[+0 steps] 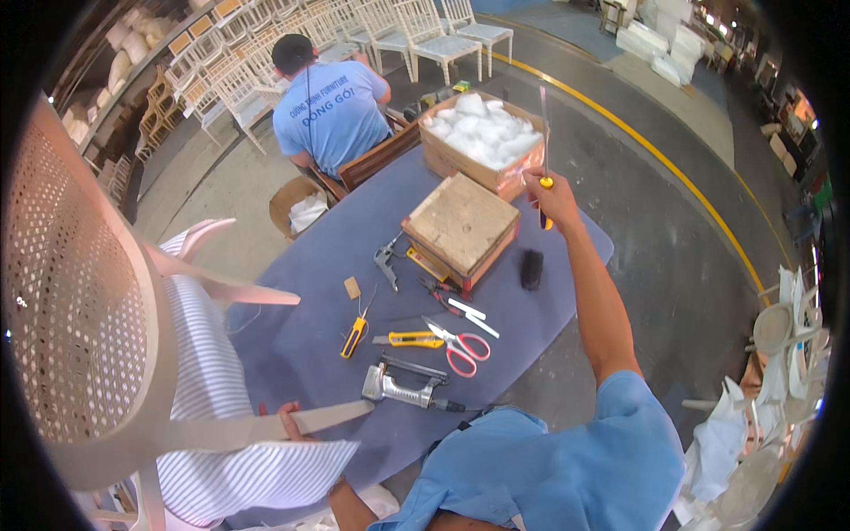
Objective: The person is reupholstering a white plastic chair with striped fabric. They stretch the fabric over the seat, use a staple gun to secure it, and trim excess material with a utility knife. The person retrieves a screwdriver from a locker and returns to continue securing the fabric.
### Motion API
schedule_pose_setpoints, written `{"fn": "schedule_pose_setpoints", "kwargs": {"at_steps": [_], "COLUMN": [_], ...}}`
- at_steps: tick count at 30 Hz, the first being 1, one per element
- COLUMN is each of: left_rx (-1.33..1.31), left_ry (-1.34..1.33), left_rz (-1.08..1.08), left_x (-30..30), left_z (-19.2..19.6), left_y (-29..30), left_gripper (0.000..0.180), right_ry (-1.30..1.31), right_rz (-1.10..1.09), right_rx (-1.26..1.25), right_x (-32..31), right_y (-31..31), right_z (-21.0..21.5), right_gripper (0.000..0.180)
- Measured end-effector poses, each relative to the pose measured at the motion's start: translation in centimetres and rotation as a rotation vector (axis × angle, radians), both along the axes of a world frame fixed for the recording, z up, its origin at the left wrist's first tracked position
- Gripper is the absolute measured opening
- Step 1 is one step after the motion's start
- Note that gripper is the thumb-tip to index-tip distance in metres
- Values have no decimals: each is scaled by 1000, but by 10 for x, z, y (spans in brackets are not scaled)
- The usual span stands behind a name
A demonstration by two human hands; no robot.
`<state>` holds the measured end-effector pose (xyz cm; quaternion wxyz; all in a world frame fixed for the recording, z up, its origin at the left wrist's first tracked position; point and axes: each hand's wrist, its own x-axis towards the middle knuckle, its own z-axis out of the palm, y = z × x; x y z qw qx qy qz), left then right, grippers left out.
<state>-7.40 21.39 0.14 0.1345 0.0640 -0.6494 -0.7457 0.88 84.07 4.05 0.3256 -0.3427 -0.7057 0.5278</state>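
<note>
My right hand [558, 202] is raised over the table's far right side, closed round the yellow-and-black handle of a long, thin-bladed screwdriver [544, 133] pointing up. At the lower left my left hand [292, 423] has its fingers wrapped round a pale leg of a chair [106, 442], partly hidden behind that leg. The chair is tipped over, with a perforated, cane-like panel and blue-and-white striped fabric [208, 354]. Nearest to my left hand on the table lies a silver staple gun [394, 387] with a hose fitting.
On the blue-grey tabletop [301, 345] lie red-handled scissors [462, 345], a yellow cutter [414, 339], a yellow-handled pick [354, 336], pliers [436, 288], an air blow gun [385, 263] and a wooden box [460, 221]. Beyond stands a carton of white stuffing [482, 133]. A co-worker [329, 111] sits at the far left.
</note>
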Motion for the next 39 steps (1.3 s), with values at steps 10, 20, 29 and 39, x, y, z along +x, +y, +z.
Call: {"fn": "schedule_pose_setpoints", "kwargs": {"at_steps": [10, 20, 29, 39], "left_rx": [-147, -291, -599, -1146], "left_ry": [122, -75, -89, 65], "left_rz": [138, 202, 19, 69], "left_x": [2, 15, 20, 111], "left_z": [-41, -59, -24, 14], "left_y": [-17, -39, -4, -10], "left_gripper": [49, 75, 48, 33], "right_ry": [-383, -542, 67, 246], "right_rz": [-77, -155, 15, 519], "right_rx": [271, 324, -42, -532], "right_x": [-223, -266, -162, -91], "right_y": [163, 182, 139, -110], "right_z": [-29, -53, 43, -82], "right_gripper": [40, 45, 32, 36]}}
